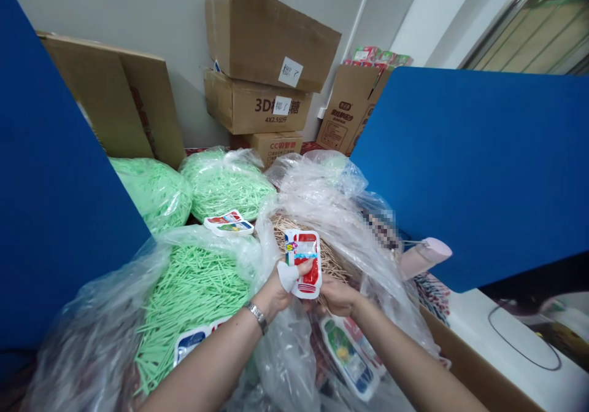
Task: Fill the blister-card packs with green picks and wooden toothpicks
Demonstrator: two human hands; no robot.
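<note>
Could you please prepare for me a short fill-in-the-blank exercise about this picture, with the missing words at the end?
1. The ____ of the left hand lies across the front of the flat red-and-white packet.
2. The thin straight sticks in the open clear plastic bag at the lower left are ____.
3. The large flat panels at both sides of the picture are ____.
4. On the middle brown cardboard box of the stack, a large letter D follows the number ____.

Missing words: thumb; green; blue; 3.
</note>
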